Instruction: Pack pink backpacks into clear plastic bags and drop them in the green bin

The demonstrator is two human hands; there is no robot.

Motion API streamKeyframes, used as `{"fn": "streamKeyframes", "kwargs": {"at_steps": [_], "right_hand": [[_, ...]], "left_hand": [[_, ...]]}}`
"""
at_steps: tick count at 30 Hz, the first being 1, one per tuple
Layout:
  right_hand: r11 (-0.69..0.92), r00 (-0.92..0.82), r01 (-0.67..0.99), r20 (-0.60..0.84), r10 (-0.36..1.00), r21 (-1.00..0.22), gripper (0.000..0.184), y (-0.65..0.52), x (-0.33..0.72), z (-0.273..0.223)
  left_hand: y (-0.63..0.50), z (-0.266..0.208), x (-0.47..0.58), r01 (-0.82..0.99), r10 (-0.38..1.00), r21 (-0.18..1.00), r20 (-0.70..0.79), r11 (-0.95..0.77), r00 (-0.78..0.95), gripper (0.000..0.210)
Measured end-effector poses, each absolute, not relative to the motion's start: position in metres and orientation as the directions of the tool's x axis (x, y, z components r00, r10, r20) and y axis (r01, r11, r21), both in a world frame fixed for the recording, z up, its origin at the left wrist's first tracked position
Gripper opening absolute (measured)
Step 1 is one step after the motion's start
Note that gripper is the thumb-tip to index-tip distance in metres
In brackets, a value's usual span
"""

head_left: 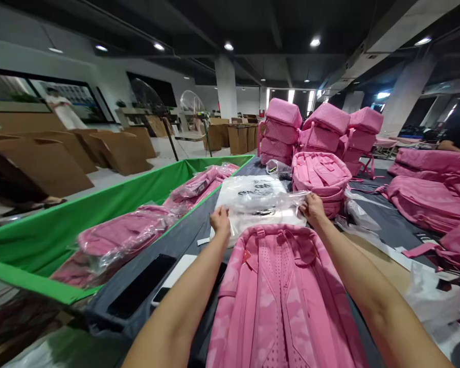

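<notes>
A clear plastic bag (268,203) is stretched between my two hands, over a stack of white printed bags (249,186). My left hand (220,221) pinches its left edge. On the other side, my right hand (313,206) grips the right edge with closed fingers. Between my forearms a pink camouflage backpack (278,296) lies with its straps and dotted back panel facing up. Its top end sits just below the plastic.
Left is a green-walled bin (138,191) holding plastic-wrapped pink backpacks (122,232). A black phone (142,284) lies near the table's left edge. Beyond my right hand are another pink backpack (322,176) and stacked pink bags (279,128). More backpacks (429,199) lie far right.
</notes>
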State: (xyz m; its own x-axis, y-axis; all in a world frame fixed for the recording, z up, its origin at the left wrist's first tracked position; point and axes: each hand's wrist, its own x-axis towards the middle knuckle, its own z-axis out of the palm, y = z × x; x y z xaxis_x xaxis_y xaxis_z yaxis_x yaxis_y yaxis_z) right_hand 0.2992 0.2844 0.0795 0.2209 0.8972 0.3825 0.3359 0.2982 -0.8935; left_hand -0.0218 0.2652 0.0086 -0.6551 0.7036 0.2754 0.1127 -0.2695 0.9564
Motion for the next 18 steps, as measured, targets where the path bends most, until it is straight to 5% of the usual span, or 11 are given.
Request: {"fn": "streamKeyframes", "kwargs": {"at_steps": [4, 8, 12, 18], "right_hand": [[0.324, 0.129, 0.401, 0.403, 0.906, -0.857, 0.019, 0.296, 0.327, 0.08], [0.168, 0.191, 0.439, 0.274, 0.943, -0.883, 0.014, 0.291, 0.353, 0.059], [0.124, 0.167, 0.361, 0.195, 0.966, -0.924, 0.011, 0.296, 0.355, 0.038], [0.215, 0.062, 0.411, 0.263, 0.963, -0.886, 0.014, 0.307, 0.363, 0.028]], "left_hand": [[0.299, 0.028, -0.049, 0.079, 0.712, 0.946, 0.289, -0.314, -0.64, 0.014], [0.288, 0.012, -0.055, 0.194, 0.786, 0.933, 0.359, -0.302, -0.503, 0.021], [0.25, -0.019, -0.058, 0.433, 0.879, 0.844, 0.433, -0.317, -0.201, 0.023], [0.24, -0.034, -0.076, 0.594, 0.898, 0.678, 0.381, -0.433, 0.219, 0.019]]}}
